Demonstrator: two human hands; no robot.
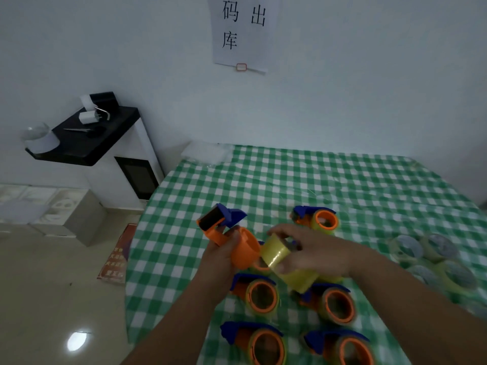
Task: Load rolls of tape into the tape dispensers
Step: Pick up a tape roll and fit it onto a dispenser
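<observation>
Above the green-and-white checked tabletop [329,180], the left hand [224,255] grips an empty orange-and-blue plastic tape dispenser [232,234] while the right hand [311,250] pinches a yellowish clear tape roll [276,251] just beside its orange hub, not yet seated. Five dispensers around the hands already look loaded, and several spare rolls [432,255] lie at the right, so the job seems well past halfway. A white paper sign [243,30] on the wall reads 码, 出, 库.
</observation>
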